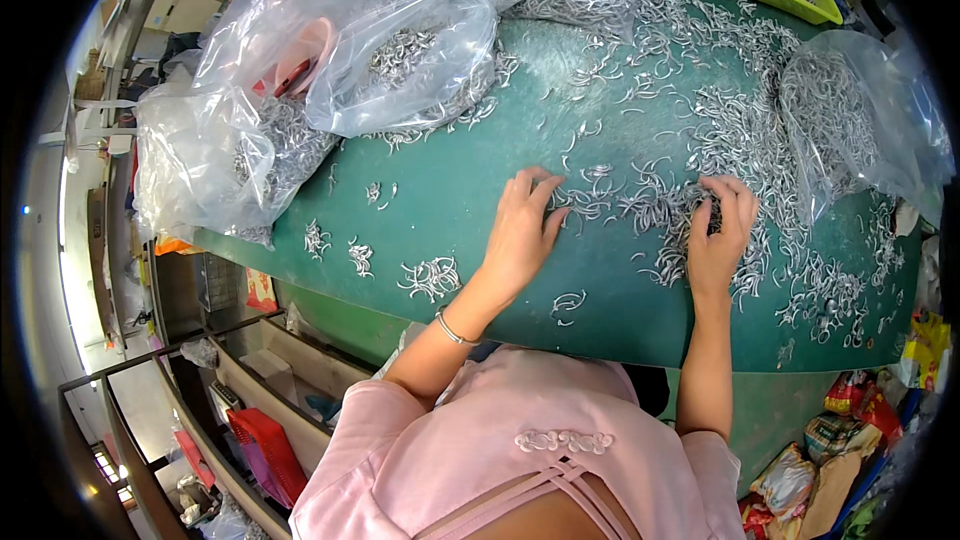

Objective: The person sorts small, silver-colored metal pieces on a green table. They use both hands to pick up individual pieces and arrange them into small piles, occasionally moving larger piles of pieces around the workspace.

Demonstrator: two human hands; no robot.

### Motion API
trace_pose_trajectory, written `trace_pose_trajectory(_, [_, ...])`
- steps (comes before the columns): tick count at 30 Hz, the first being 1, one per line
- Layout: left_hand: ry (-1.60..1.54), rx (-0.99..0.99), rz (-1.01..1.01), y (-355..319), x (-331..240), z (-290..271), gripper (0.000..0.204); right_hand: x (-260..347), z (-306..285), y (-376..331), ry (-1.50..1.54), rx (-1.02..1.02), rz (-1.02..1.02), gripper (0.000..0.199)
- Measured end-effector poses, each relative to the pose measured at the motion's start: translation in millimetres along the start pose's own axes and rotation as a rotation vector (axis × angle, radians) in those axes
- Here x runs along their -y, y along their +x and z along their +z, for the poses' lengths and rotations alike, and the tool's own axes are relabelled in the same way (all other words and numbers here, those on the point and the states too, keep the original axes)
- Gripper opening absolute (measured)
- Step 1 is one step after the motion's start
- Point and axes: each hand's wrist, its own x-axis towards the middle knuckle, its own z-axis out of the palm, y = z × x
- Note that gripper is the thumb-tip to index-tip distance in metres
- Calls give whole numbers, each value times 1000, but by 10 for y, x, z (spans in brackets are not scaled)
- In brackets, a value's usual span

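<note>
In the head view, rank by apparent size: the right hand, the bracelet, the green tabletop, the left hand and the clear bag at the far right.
1. Green tabletop
2. Clear bag
3. Left hand and right hand: too alike to rank
4. Bracelet

- Small curved silver pieces [640,204]: shiny, smooth metal
- Clear crumpled bag [345,95]: thin, glossy plastic
- Broad green tabletop [430,210]: smooth, faintly glossy
- Lime-green rectangular tray [775,0]: smooth plastic
- Pale pink shirt [480,465]: matt cloth
- Silver rounded bangle [452,331]: polished metal

Curved silvery pieces [648,208] lie in loose heaps.
</note>
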Motion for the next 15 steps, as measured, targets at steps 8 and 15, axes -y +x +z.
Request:
trace_pose_trajectory(8, [18,-102,61,-61,204,4,34,498,219,90,-57,212,-164,29])
trace_pose_trajectory(15, [-56,-96,69,-50,289,77,35,470,769,107,-273,357,-164,17])
